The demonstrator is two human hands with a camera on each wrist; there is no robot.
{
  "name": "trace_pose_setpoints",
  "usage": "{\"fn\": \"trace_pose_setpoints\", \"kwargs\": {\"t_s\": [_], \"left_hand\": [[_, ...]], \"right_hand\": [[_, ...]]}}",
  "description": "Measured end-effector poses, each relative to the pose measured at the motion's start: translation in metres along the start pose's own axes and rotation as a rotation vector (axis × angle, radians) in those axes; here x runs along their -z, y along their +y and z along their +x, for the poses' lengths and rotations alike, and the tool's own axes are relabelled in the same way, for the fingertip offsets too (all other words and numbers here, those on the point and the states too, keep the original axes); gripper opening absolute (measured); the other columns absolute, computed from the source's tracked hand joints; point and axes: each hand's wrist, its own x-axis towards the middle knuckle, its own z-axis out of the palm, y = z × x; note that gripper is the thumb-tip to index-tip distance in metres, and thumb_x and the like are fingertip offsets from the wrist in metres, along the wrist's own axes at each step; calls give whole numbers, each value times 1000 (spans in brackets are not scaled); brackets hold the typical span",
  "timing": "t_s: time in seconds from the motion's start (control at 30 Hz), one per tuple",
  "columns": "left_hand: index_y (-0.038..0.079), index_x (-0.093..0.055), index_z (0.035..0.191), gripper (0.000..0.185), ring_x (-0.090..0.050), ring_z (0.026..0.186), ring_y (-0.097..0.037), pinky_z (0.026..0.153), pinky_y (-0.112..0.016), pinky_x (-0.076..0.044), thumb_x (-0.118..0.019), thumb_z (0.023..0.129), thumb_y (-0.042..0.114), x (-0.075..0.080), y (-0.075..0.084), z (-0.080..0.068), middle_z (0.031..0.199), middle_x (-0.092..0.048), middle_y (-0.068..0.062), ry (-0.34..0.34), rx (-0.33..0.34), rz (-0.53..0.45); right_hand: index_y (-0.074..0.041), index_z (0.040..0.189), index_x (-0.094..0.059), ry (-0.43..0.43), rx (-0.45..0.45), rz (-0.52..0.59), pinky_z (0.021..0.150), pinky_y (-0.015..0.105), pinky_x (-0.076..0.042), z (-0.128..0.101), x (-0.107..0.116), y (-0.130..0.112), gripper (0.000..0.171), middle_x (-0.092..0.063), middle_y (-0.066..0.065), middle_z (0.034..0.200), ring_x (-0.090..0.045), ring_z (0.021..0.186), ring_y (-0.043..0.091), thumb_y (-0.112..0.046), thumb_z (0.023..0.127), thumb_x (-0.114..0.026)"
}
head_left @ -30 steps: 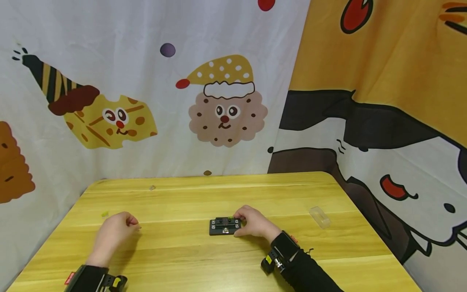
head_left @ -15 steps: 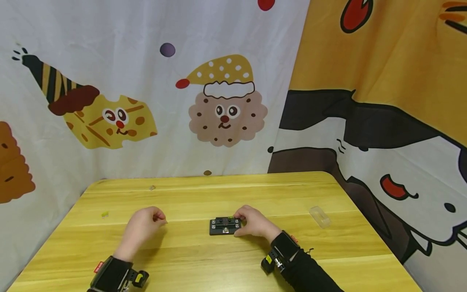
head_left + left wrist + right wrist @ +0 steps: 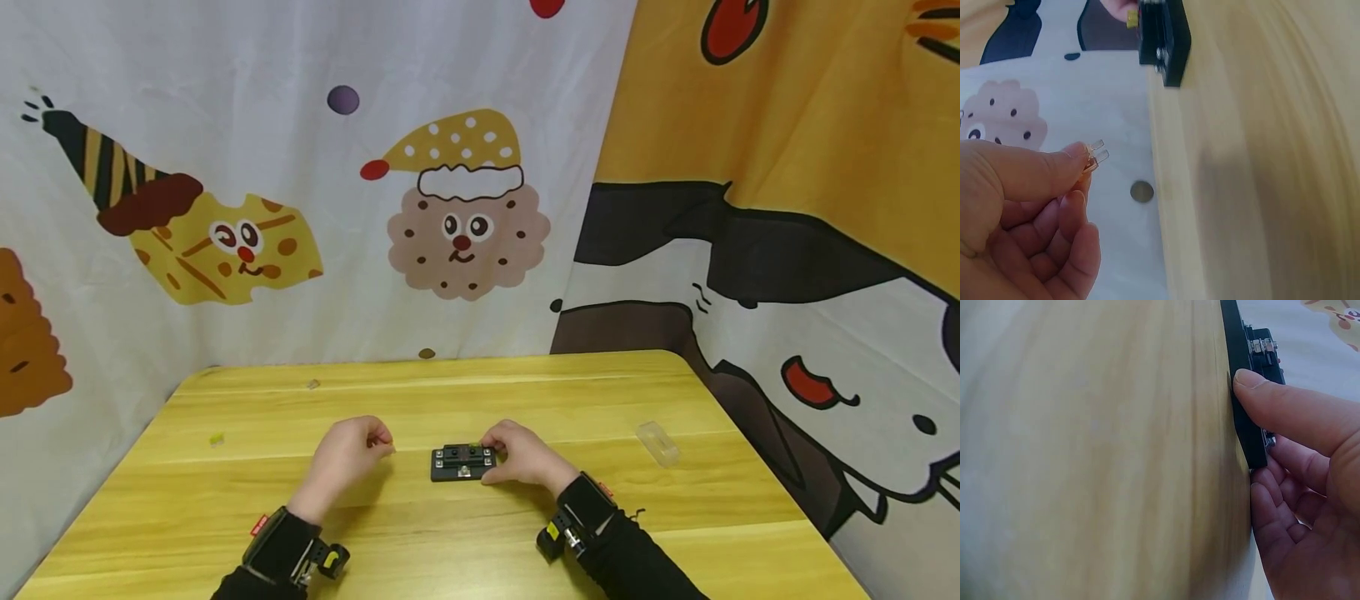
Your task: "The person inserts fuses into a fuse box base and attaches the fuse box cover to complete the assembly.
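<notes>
A black fuse block (image 3: pixel 462 472) with metal screw terminals lies on the wooden table. My right hand (image 3: pixel 521 454) grips its right end, thumb along the near edge (image 3: pixel 1235 419) and fingers on the far side. A small yellow piece (image 3: pixel 1132 19) shows on the block beside those fingers. To the left of the block, my left hand (image 3: pixel 348 458) pinches a small see-through blade fuse (image 3: pixel 1092 159) between thumb and index finger. Its two prongs point away from the fingertips, toward the block's side. A gap separates this hand from the block.
A clear plastic cover (image 3: pixel 657 444) lies to the right on the table (image 3: pixel 450 550). A small yellow-green piece (image 3: pixel 217 439) lies at the left, and a small greyish piece (image 3: pixel 313 384) near the back edge. A printed curtain (image 3: pixel 285 333) hangs behind.
My left hand has moved rightward across the table, from beside the yellow-green piece to near the block, still pinching the fuse. The right hand and block have stayed in place.
</notes>
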Motion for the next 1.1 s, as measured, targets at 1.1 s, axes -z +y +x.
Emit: {"fn": "trace_pose_setpoints", "kwargs": {"t_s": [1.1], "left_hand": [[14, -69, 79, 13, -55, 66, -8, 60, -26, -45, -80, 81, 7, -61, 60, 32, 76, -62, 6, -97, -271, -28]], "right_hand": [[-5, 104, -67, 12, 43, 2, 84, 35, -47, 0, 2, 0, 42, -57, 2, 101, -56, 91, 19, -19, 71, -90]]}}
